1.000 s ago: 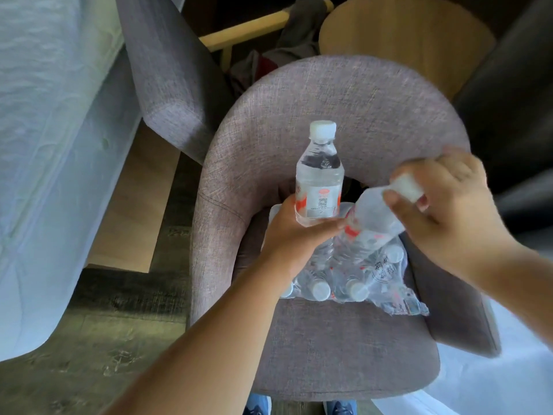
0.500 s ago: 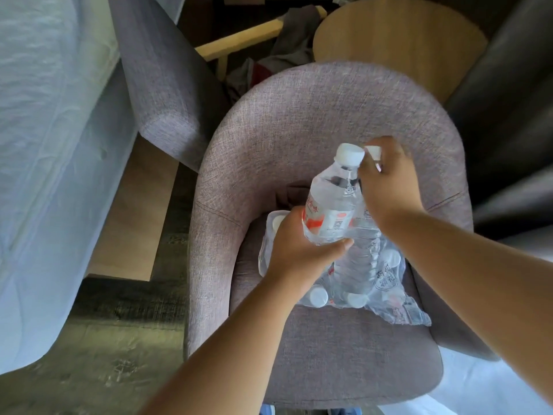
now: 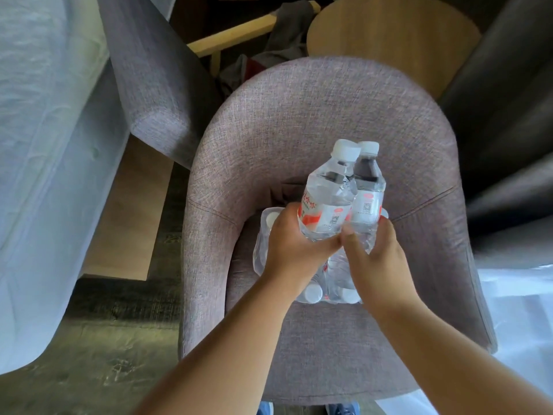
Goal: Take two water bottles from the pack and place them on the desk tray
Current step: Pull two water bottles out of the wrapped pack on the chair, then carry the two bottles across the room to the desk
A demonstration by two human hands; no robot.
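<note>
Two clear water bottles with white caps and red-and-white labels stand side by side above the pack. My left hand (image 3: 294,247) grips the base of the left bottle (image 3: 327,194). My right hand (image 3: 378,262) holds the base of the right bottle (image 3: 368,190). The two bottles touch each other. Below them, the shrink-wrapped pack (image 3: 266,235) with several more bottles lies on the seat of a grey fabric armchair (image 3: 299,115), mostly hidden by my hands. No desk tray is in view.
A round wooden table (image 3: 389,37) stands behind the armchair. A second grey upholstered piece (image 3: 149,79) and a white-covered bed (image 3: 39,145) are on the left. Dark curtains (image 3: 508,115) hang on the right, and white plastic (image 3: 520,310) lies at lower right.
My right hand moved from the second bottle's cap down to its base and set it upright beside the first. Both bottles now sit together, slightly lower and nearer the pack.
</note>
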